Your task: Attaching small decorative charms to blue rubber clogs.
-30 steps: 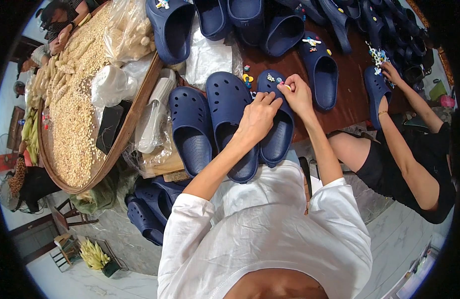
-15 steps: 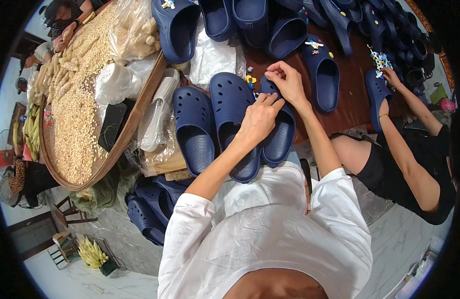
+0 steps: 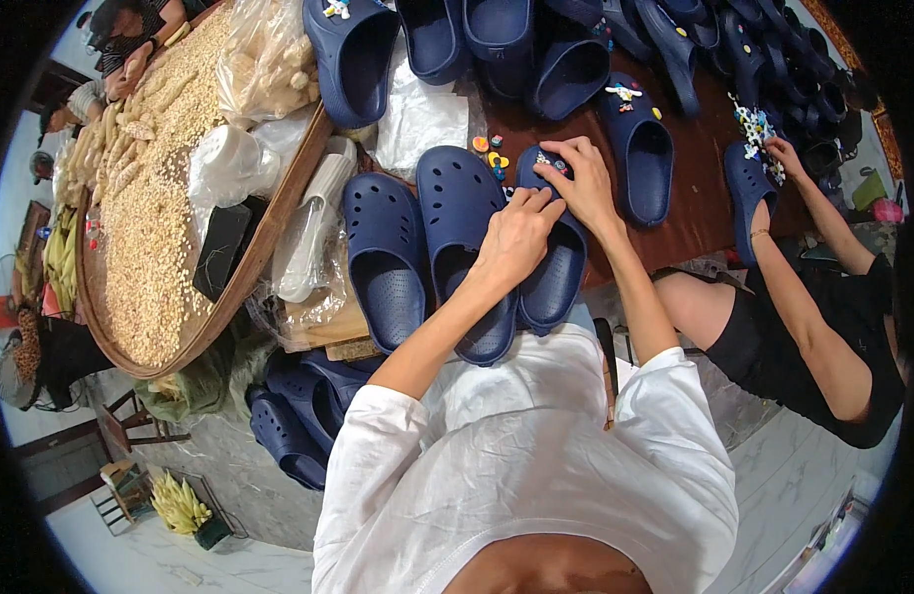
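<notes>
Right hand (image 3: pixel 582 188) has dipped onto the toe of the decorated clog (image 3: pixel 553 282), just right of the bare clog (image 3: pixel 455 193), lying lengthwise alongside. Left hand (image 3: pixel 516 235) curls where they meet; can't tell if either's fingers pinch anything.

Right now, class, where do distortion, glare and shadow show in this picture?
Head view: fisheye bowing near the black rounded border; head view: bright glints on the clear plastic bag; head view: soft grey shading across the white shirt.
</notes>
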Tool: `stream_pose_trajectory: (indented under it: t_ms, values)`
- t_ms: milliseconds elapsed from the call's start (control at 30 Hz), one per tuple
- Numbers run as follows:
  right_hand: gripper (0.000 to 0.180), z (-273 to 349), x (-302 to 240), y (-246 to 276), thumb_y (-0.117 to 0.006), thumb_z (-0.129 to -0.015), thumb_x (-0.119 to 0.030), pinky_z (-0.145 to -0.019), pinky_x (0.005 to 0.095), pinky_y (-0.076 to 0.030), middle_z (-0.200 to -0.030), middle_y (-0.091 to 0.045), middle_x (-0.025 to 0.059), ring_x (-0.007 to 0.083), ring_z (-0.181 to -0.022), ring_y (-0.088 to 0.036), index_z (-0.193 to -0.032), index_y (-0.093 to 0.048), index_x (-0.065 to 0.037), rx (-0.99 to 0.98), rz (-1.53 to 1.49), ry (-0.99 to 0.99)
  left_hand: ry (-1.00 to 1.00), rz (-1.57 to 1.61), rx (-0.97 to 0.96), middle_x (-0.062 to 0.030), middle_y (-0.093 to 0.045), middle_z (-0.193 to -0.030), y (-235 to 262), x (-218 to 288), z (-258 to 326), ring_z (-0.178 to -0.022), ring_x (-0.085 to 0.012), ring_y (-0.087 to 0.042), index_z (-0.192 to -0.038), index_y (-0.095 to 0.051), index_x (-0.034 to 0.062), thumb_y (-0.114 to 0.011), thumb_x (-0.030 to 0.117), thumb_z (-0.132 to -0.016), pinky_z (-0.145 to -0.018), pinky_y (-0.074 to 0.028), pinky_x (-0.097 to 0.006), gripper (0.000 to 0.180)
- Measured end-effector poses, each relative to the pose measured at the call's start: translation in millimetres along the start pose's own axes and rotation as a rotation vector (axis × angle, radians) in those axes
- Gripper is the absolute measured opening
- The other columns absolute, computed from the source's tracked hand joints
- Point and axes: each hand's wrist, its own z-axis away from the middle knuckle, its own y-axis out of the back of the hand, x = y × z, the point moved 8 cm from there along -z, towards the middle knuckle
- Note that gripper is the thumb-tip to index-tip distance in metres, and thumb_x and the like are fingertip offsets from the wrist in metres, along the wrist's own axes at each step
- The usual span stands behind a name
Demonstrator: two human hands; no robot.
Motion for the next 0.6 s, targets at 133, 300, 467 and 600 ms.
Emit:
stream_pose_trajectory:
  t_ms: [133,300,467,600]
  values:
    - [0.034,-7.1,2.8,-4.6,-0.079,-0.081,-0.026,-0.084,0.0412,-0.048,-0.100,-0.064,0.0088,0.0295,-0.096,-0.059,-0.109,-0.073,-0.008,-0.036,-0.041,-0.017,-0.009,-0.009,0.023,-0.0139,-0.068,-0.121,1.6,0.7,0.6,-0.109,-0.0307,-0.065,-0.112,-0.070,0.0054,-0.065,-0.004,-0.077,-0.086,-0.058,-0.041,0.037]
    - [0.027,-10.4,6.6,-13.2,-0.079,-0.081,-0.026,-0.081,0.0410,-0.048,-0.094,-0.064,0.0085,0.0281,-0.091,-0.060,-0.092,-0.066,-0.006,-0.056,-0.154,-0.056,0.004,-0.003,0.004,-0.0137,-0.068,-0.121,-0.6,-0.8,0.8,-0.108,-0.0301,-0.065,-0.112,-0.071,0.0059,-0.065,-0.004,-0.077,-0.085,-0.058,-0.041,0.037]
    - [0.024,-18.6,14.3,-20.4,-0.077,-0.083,-0.024,-0.078,0.0414,-0.048,-0.087,-0.064,0.0090,0.0287,-0.086,-0.062,-0.092,-0.063,-0.007,-0.135,-0.161,-0.091,-0.003,-0.003,0.013,-0.0135,-0.068,-0.121,1.8,0.4,0.5,-0.108,-0.0302,-0.065,-0.113,-0.071,0.0061,-0.065,-0.005,-0.076,-0.085,-0.058,-0.041,0.039]
    - [0.021,-17.9,5.4,-17.2,-0.073,-0.084,-0.021,-0.075,0.0430,-0.048,-0.082,-0.064,0.0102,0.0305,-0.081,-0.062,-0.088,-0.059,-0.006,-0.092,-0.105,-0.030,-0.007,-0.011,0.016,-0.0133,-0.068,-0.121,1.8,0.0,1.6,-0.108,-0.0302,-0.065,-0.113,-0.071,0.0063,-0.066,-0.005,-0.075,-0.085,-0.058,-0.041,0.040]
